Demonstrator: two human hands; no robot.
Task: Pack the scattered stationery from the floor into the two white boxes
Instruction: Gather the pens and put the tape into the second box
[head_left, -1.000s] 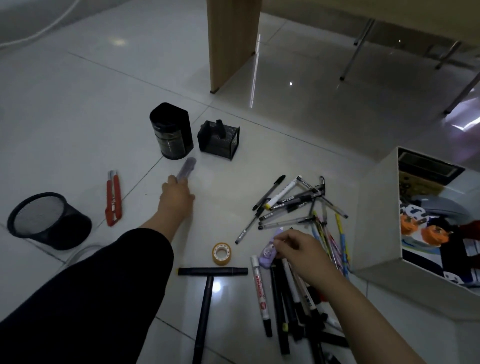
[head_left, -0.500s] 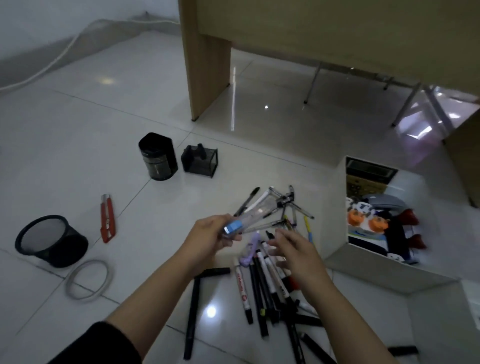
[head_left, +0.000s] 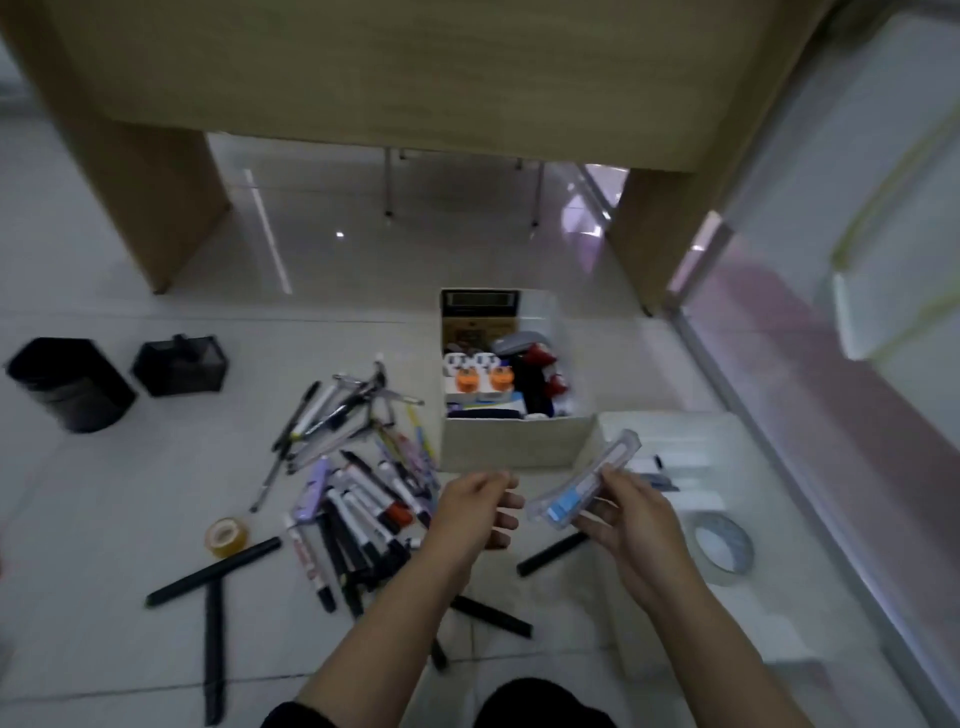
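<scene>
While the right hand (head_left: 631, 525) grips a clear plastic case (head_left: 584, 480) near the second white box (head_left: 675, 452), the left hand (head_left: 475, 512) hovers just left of it, fingers loosely curled and holding nothing. Farther left, pens and markers (head_left: 358, 467) lie heaped on the floor beside the fuller white box (head_left: 514, 441).

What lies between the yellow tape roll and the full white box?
In the head view, the heap of pens and markers lies between the yellow tape roll and the full white box.
</scene>
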